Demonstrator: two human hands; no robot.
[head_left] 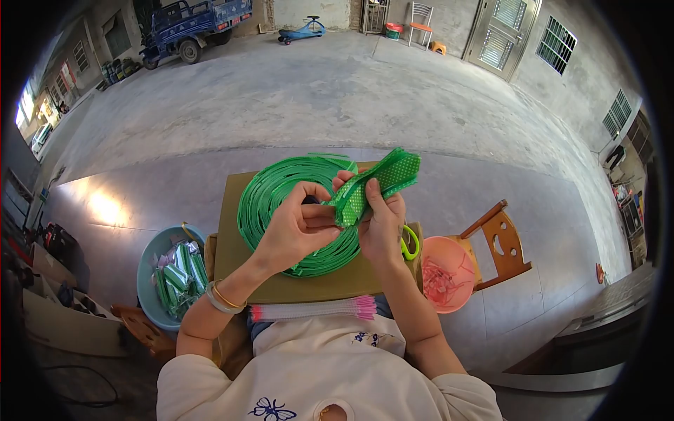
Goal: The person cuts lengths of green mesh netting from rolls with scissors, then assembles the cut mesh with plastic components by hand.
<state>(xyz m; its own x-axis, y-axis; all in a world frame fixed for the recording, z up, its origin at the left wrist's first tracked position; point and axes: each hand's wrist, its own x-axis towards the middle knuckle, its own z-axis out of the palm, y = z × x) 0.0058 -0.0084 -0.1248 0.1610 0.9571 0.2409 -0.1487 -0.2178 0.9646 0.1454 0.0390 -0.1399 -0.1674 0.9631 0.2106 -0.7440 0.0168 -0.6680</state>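
1. The right hand [382, 221] has its grip closed on the green bundle [397, 172], held over the bench [228, 259] in the middle of the frame. If that grip goes soft, the loose strips could fan out and slip.
2. The left hand [298, 228] is by the bundle's lower end. I can't tell if its grip is pinching anything. A bad pinch could bend the ends.
3. The big green coil [270, 203] lies right under both hands, so a dropped strip could get lost in it.
4. The scissors [418, 244] sit near the bench's right side; an elbow bump could knock them off.
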